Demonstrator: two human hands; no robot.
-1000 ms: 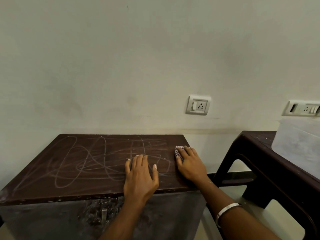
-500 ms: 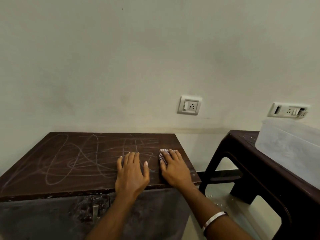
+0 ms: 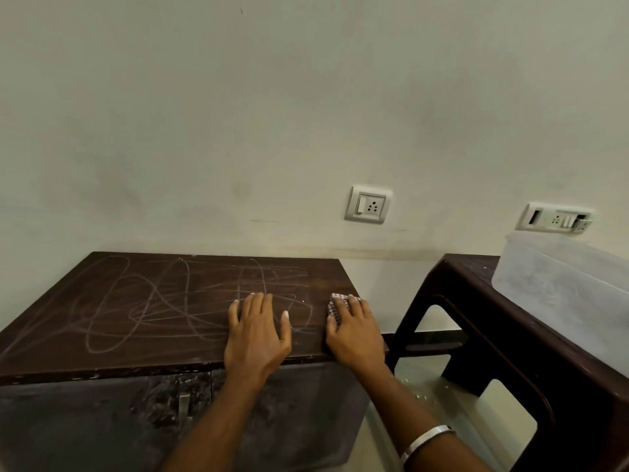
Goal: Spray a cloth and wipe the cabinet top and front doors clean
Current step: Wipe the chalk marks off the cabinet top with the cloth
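Cabinet top point(image 3: 143, 318): dark worktop, lower left of frame, covered with pale scribble marks. Cloth point(image 3: 335, 306): checked, folded small, pressed flat under the right hand point(image 3: 355, 330) at the top's right edge. Left hand point(image 3: 258, 332): spread flat, empty, bracing at centre. Risk: the cloth could be pushed off the near right edge; marks may be smeared if it is too dry.
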